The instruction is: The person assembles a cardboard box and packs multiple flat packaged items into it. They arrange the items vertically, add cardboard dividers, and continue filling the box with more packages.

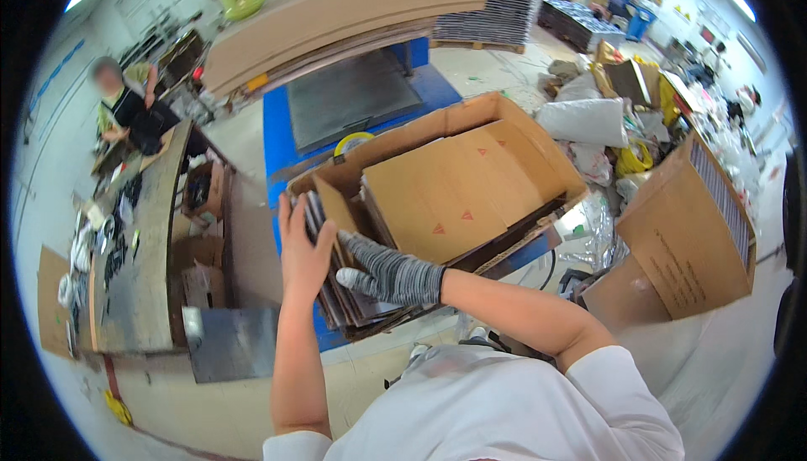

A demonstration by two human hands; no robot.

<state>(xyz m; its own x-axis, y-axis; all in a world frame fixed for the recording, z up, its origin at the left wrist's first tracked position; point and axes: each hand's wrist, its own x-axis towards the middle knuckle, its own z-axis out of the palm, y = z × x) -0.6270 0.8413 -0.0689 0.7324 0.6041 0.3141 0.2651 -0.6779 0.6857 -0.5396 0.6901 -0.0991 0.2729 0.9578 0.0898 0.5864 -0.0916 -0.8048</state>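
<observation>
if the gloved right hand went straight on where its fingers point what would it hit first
The right hand would likely meet the bare left hand on its thumb side, though depth is unclear.

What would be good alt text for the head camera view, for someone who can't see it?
A bare left hand and a gray-striped gloved right hand are at upright flat sheets in the left end of an open cardboard box. Behind the box is a blue machine; a co-worker is beyond a cluttered workbench at left.
</observation>
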